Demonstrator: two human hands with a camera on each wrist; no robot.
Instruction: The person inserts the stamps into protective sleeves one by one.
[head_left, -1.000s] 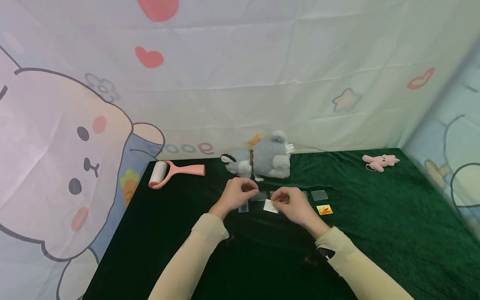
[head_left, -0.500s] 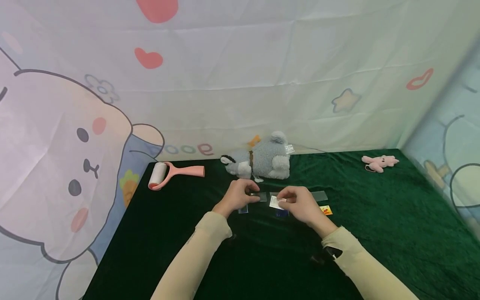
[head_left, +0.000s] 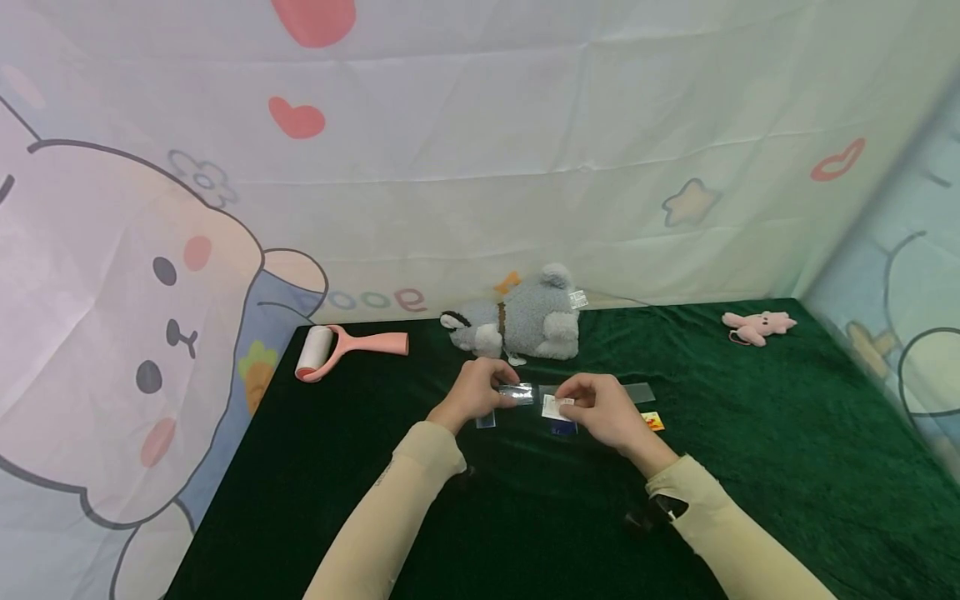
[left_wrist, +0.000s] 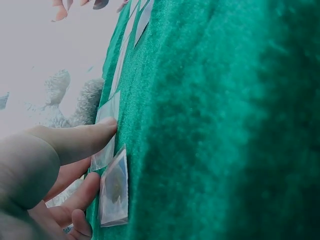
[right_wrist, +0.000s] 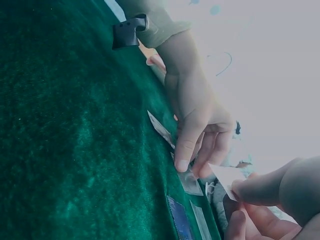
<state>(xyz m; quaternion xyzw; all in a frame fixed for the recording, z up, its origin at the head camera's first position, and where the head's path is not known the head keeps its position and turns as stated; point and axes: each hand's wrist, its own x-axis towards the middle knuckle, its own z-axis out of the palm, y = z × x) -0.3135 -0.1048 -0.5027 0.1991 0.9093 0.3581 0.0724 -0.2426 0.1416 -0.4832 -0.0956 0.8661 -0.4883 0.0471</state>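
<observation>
My left hand (head_left: 474, 390) pinches the left edge of a small clear plastic sleeve (head_left: 522, 394) between thumb and fingers. It glints and is slightly lifted. My right hand (head_left: 600, 408) holds a stamp (head_left: 553, 407), its white side with faint print showing, between thumb and fingertips. Just below lies a blue stamp (head_left: 564, 427), whose toothed edge shows in the right wrist view. Near my left fingers another sleeve (left_wrist: 114, 192) lies with a stamp-like picture inside. A yellow-orange stamp (head_left: 653, 421) lies right of my right hand, near another clear sleeve (head_left: 640, 392).
A grey plush animal (head_left: 536, 321) lies behind my hands against the printed backdrop. A lint roller (head_left: 352, 346) with a pink handle rests at the back left. A small pink plush bear (head_left: 759, 327) lies at the back right. Green cloth (head_left: 525, 533) covers the table.
My right hand has moved slightly right with the white-sided stamp, uncovering the blue stamp. My left hand has lowered onto the clear sleeve and pinched it, and the sleeve has tilted and caught the light.
</observation>
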